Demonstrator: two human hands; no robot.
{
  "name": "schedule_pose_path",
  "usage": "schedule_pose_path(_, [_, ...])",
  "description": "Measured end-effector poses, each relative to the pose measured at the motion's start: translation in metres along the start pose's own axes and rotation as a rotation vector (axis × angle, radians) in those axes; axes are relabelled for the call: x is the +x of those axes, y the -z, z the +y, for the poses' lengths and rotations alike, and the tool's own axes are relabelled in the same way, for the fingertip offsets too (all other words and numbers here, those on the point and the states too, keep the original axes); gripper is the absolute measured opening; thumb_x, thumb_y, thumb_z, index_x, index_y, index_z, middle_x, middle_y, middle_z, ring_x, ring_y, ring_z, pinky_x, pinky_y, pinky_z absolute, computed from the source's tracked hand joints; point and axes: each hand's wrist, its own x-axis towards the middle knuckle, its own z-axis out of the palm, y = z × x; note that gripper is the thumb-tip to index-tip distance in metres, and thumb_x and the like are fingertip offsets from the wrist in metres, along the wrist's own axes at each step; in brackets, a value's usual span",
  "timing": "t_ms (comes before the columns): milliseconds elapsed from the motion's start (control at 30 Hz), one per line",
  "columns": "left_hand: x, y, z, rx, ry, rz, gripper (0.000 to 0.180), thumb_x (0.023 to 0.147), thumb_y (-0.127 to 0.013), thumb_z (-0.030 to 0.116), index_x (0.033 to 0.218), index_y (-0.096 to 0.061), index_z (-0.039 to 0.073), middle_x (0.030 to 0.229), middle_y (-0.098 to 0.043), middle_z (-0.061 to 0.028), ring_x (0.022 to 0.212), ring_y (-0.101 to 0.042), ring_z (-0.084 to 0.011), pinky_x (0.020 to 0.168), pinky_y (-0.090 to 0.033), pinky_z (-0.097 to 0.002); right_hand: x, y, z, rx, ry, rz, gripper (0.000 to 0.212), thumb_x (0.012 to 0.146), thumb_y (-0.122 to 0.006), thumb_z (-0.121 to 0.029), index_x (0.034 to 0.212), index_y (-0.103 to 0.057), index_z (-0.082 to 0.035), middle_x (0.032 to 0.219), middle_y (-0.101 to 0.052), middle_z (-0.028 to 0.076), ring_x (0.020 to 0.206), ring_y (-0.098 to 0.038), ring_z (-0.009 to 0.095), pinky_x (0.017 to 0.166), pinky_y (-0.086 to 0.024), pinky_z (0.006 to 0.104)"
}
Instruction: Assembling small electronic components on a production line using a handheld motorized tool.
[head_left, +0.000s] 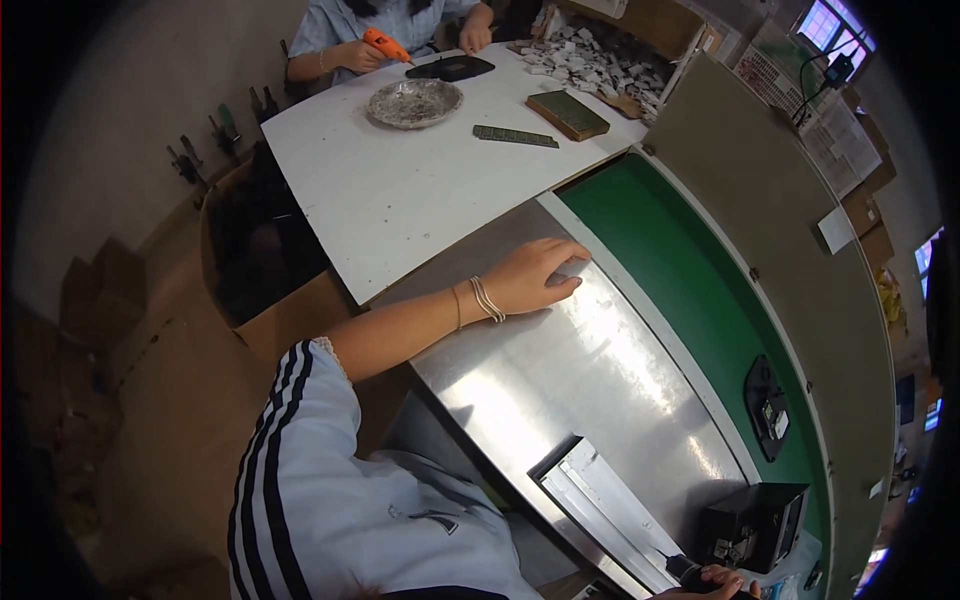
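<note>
— First, the thing in hand?

— A black tool, round-bodied, narrowing to a thin tip at the front end. Rear part lost behind the fingers and toward the lower edge. Exact kind impossible to tell from so little.

— Whereabouts?

— Down at the bottom, right of centre, with the tip pointing toward the lower part of a long silver fixture, straight-sided and ridged lengthwise. Touching the metal or just above? Cannot tell.

— And the hand on it?

— Right hand, partly cut off by the lower edge. Closed, with fingers curled around the tool in a grip.

— The other one?

— Left hand, well apart, reaching across the steel bench. Half open and empty, fingers bent, a gap between thumb and forefinger. Thin bracelets around the wrist. Resting on the steel or hovering? Hard to tell.

— Anything around?

— Near the right hand, a black box-like case. Farther up, on the green strip, a flat black part. Beyond, at the white table, a co-worker's hand around an orange glue gun.
</note>
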Motion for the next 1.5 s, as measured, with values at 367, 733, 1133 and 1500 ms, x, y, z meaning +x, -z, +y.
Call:
schedule_pose_path(367, [-0.002, -0.003, 0.007, 0.019, -0.027, -0.084, 0.031, 0.087, -0.061, 0.022, 0.112, -0.057, 0.004, 0.107, -0.063, -0.0128, 0.097, -0.061, -0.0291, 0.087, -0.048, -0.0394, -0.002, -0.015, -0.002, -0.028, 0.030, 0.026, 0.021, 0.084, -0.065, -0.007, 0.095, -0.050, 0.001, 0.057, -0.044, 0.004, 0.043, -0.041, 0.014, 0.041, -0.034, 0.0263])
schedule_pose_path(733, [-0.034, 0.043, 0.039, -0.233, 0.031, 0.285, 0.030, 0.087, -0.061, 0.010, 0.116, -0.057, 0.004, 0.109, -0.062, -0.0090, 0.100, -0.061, -0.0185, 0.090, -0.047, -0.0329, 0.011, 0.032, 0.028, -0.087, -0.024, -0.013, 0.030, 0.085, -0.063, -0.011, 0.109, -0.049, 0.000, 0.056, -0.043, 0.002, 0.040, -0.038, 0.011, 0.039, -0.030, 0.0246])
schedule_pose_path(1133, [-0.287, 0.219, -0.204, 0.937, 1.164, 0.858, 0.068, 0.080, -0.073, 0.034, 0.130, -0.039, 0.005, 0.136, -0.039, -0.0170, 0.120, -0.046, -0.0348, 0.097, -0.040, -0.0497, 0.048, 0.070, 0.094, 0.509, -0.101, -0.463, 0.025, 0.089, -0.064, -0.025, 0.093, -0.052, -0.003, 0.060, -0.047, 0.003, 0.047, -0.042, 0.013, 0.044, -0.035, 0.0280])
schedule_pose_path(1500, [-0.343, 0.261, -0.256, 0.990, 1.629, 0.294, 0.060, 0.085, -0.063, 0.026, 0.135, -0.037, 0.007, 0.142, -0.039, -0.0237, 0.128, -0.044, -0.0430, 0.095, -0.041, -0.0653, 0.028, 0.027, 0.049, -0.077, -0.069, -0.314, 0.065, 0.080, -0.067, -0.044, 0.113, -0.039, 0.005, 0.093, -0.038, 0.019, 0.081, -0.040, 0.027, 0.066, -0.039, 0.0389])
